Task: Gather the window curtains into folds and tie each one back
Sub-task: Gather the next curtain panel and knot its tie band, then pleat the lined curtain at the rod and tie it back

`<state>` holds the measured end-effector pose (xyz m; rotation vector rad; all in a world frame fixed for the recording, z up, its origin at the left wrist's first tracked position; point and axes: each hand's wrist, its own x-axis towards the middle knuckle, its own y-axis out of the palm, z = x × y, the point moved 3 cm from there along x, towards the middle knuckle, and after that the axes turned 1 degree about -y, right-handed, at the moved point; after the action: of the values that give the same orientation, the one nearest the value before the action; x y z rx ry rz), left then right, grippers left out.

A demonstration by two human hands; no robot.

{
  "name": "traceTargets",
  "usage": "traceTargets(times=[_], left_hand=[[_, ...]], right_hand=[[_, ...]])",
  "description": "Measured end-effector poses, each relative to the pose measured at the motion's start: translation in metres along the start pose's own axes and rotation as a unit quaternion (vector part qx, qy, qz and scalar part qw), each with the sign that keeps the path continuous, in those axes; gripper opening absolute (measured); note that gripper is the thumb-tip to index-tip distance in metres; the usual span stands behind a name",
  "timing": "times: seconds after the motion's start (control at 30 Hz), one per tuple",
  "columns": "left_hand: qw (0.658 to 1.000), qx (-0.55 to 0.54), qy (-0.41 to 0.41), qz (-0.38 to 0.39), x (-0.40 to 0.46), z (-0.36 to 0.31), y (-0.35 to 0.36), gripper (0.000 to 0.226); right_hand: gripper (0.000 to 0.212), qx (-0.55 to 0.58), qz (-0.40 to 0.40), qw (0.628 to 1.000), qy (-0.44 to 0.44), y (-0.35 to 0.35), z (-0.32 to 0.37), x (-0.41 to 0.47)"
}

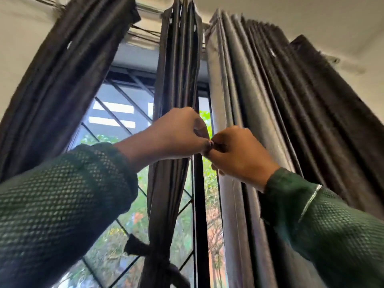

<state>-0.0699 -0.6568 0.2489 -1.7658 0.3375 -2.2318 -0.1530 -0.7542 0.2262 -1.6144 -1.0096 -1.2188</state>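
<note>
Head view shows your left hand (178, 134) and right hand (239, 152) raised together, knuckles nearly touching, in front of the gap between the middle curtain (178, 69) and the right curtain (249, 90). Both hands have their fingers curled tight, pinching something small where they meet; it looks like the leading edge of a fold, but you cannot tell exactly which cloth each hand holds, since the fingertips are turned away. The middle curtain is already gathered into a narrow bundle and knotted low down with a dark tie (149, 252). The right curtain hangs in loose pleats, untied, just beside your right wrist. A third curtain (62, 80) hangs at the far left, also loose. Behind them sits the window grille (116, 115). The risk now lies in the pinch: if you pull sideways with so little cloth caught, the edge may slip free and the pleats will spread again. Tugging downward hard could strain the hooks on the rail (149, 9) above. Gathering unevenly would leave a lopsided bundle that a tie cannot hold neatly.
</note>
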Motion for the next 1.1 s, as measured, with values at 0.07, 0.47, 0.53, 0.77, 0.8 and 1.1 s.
traceTargets(times=[0.07, 0.47, 0.53, 0.77, 0.8, 1.1], left_hand=[[1.000, 0.001, 0.012, 0.006, 0.005, -0.004, 0.003, 0.012], [1.000, -0.010, 0.006, 0.028, 0.024, -0.005, 0.038, 0.020], [1.000, -0.010, -0.006, 0.020, 0.029, -0.002, 0.044, 0.020], [0.999, 0.013, -0.036, -0.001, 0.054, 0.005, 0.082, 0.034], [0.999, 0.017, -0.047, -0.010, 0.060, 0.005, 0.089, 0.036], [0.977, 0.016, -0.163, -0.136, 0.095, 0.005, 0.152, 0.049]], right_hand=[[0.034, -0.037, 0.000, 0.999, 0.016, -0.007, -0.004, -0.001], [0.025, -0.142, 0.029, 0.986, 0.082, -0.027, -0.054, -0.017], [0.018, -0.145, 0.012, 0.985, 0.091, -0.035, -0.065, -0.018], [0.042, -0.107, 0.003, 0.982, 0.156, -0.048, -0.127, -0.013], [0.047, -0.103, 0.004, 0.982, 0.158, -0.049, -0.135, -0.012], [0.088, -0.101, 0.065, 0.988, 0.092, -0.030, -0.180, -0.017]])
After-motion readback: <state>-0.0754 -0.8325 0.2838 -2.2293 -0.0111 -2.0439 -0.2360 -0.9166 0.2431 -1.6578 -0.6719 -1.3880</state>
